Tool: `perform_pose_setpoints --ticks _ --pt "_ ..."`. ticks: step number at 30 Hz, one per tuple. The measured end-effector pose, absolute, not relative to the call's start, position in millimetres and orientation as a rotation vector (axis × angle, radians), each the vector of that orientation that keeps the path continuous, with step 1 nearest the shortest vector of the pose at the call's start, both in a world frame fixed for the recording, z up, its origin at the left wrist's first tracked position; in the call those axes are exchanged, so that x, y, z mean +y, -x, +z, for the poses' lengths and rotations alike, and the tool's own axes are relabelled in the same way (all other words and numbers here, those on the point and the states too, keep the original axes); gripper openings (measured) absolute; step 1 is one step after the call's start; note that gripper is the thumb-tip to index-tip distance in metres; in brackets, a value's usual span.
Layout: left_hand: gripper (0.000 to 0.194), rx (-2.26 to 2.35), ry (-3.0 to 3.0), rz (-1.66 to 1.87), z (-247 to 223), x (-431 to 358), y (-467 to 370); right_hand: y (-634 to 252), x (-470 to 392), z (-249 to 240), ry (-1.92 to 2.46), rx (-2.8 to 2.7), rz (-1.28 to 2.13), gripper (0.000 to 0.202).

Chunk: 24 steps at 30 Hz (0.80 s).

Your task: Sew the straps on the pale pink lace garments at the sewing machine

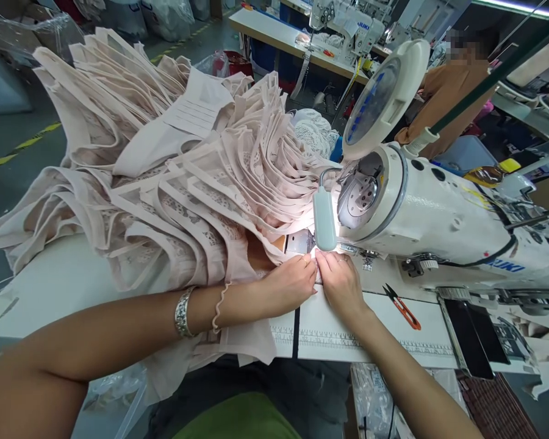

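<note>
Both hands meet at the lit needle area of a white sewing machine [439, 207]. My left hand [295, 281] is closed, its fingers pinched on the edge of the beige fabric [201, 225]. Right beside it, my right hand [341, 279] has its fingers pressed together on the same fabric, just under the pale green lamp [324, 219]. The fabric lies in a large layered heap to the left, with lace-like panels and a paper slip [192, 116] on it. Under the fingers the cloth is mostly hidden.
Orange-handled snips [403, 308] lie right of my right hand. A dark phone [469, 335] rests near the table's right end. A round magnifier [384, 97] stands above the machine head. Behind are another sewing machine [348, 27] and a person in brown [452, 97].
</note>
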<state>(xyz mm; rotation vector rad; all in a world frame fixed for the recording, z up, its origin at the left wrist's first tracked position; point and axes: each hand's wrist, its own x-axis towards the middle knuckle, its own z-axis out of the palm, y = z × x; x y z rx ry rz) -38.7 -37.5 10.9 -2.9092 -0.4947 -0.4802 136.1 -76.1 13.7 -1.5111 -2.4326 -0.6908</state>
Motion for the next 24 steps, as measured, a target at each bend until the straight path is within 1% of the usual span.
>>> perform_pose_setpoints --ticks 3,6,9,13,16,19,24 --pt "0.029 -0.482 2.789 -0.483 4.2 -44.6 33.3 -138.3 -75.5 13.3 1.476 -2.428 -0.686 0.033" --pt "0.031 -0.484 2.767 -0.378 3.4 -51.8 21.9 -151.6 -75.0 12.3 1.428 -2.441 -0.574 0.033" --pt "0.031 -0.493 2.818 -0.252 8.9 -57.8 2.9 -172.9 -74.6 9.4 1.434 -2.438 -0.474 0.033" --pt "0.030 -0.594 2.870 -0.202 19.3 -61.3 -11.1 -188.3 -73.8 5.3 1.458 -2.392 -0.411 0.036" --pt "0.027 -0.591 2.880 -0.191 24.9 -59.3 1.6 -182.3 -72.8 5.2 1.418 -2.388 -0.369 0.039" --pt "0.029 -0.603 2.807 -0.242 26.4 -53.3 26.1 -173.0 -72.2 5.8 1.382 -2.406 -0.378 0.041" --pt "0.026 -0.570 2.760 -0.303 20.9 -39.6 51.6 -167.5 -73.3 4.5 1.469 -2.407 -0.431 0.039"
